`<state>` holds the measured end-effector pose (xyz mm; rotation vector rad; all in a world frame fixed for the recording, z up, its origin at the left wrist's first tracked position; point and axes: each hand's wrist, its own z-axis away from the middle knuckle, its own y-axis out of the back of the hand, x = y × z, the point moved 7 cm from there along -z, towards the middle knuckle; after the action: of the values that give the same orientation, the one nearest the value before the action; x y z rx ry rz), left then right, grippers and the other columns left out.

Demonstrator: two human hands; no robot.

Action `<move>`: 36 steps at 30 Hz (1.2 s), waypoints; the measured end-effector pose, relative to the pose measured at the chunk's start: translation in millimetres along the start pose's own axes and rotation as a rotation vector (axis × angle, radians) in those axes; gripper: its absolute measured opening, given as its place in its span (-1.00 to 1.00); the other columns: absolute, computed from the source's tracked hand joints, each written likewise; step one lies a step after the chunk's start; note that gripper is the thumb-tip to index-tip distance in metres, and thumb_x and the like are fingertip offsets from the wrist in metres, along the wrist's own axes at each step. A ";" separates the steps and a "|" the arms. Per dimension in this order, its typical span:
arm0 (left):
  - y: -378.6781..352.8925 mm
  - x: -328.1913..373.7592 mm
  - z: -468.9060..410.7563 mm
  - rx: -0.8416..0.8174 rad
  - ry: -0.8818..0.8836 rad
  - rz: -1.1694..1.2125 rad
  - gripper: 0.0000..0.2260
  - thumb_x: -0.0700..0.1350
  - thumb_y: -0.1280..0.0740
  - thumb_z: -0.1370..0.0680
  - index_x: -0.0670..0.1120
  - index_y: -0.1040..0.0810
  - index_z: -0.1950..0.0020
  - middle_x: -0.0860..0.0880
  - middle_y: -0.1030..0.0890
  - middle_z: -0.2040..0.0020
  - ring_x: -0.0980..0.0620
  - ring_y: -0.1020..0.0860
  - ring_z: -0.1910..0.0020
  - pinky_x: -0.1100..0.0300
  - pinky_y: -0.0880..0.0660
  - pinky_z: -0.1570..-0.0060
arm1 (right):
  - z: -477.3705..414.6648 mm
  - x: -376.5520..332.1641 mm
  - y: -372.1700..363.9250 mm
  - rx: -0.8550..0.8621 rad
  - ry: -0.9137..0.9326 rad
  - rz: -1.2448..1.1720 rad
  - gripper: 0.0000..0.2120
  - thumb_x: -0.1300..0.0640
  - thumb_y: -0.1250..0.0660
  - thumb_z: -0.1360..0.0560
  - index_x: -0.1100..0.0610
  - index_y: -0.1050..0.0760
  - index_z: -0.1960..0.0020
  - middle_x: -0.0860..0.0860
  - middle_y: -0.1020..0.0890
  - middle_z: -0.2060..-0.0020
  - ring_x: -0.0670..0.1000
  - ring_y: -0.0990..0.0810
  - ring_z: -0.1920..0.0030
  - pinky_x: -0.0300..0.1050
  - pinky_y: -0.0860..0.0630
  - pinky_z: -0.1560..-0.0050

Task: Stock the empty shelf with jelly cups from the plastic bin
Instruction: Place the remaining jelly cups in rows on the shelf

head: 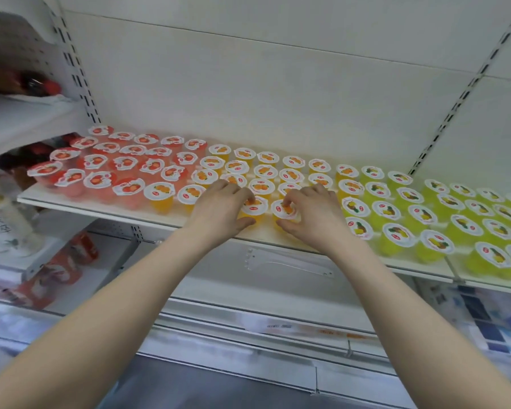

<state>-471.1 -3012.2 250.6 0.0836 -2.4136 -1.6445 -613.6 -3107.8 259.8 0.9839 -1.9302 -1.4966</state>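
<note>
At frame centre, fingers curled, my left hand holds the left orange jelly cup and my right hand the right orange jelly cup at the front edge of the shelf; I judge a clumsy release could tip either off.

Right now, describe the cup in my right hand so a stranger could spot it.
On the white shelf, find the orange cups in the middle. In their front row, the right hand grips the target cup; the left hand grips its neighbour.
</note>
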 end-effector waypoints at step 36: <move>-13.5 -14.1 -92.6 -0.237 -0.139 -0.047 -0.61 0.29 -0.29 -0.48 0.11 -0.57 -0.19 0.01 -0.64 -0.06 -0.06 -0.48 -0.14 0.08 -0.47 -0.05 | -51.2 26.1 -3.3 -0.143 -0.317 -0.075 -0.68 -0.24 -0.34 -0.43 -0.08 -0.53 -0.07 -0.04 -0.63 -0.05 0.04 -0.50 -0.15 0.08 -0.50 -0.12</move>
<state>-438.8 -3099.3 268.4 -0.0131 -2.3071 -2.0065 -590.2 -3159.5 269.2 0.8024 -1.9796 -1.9010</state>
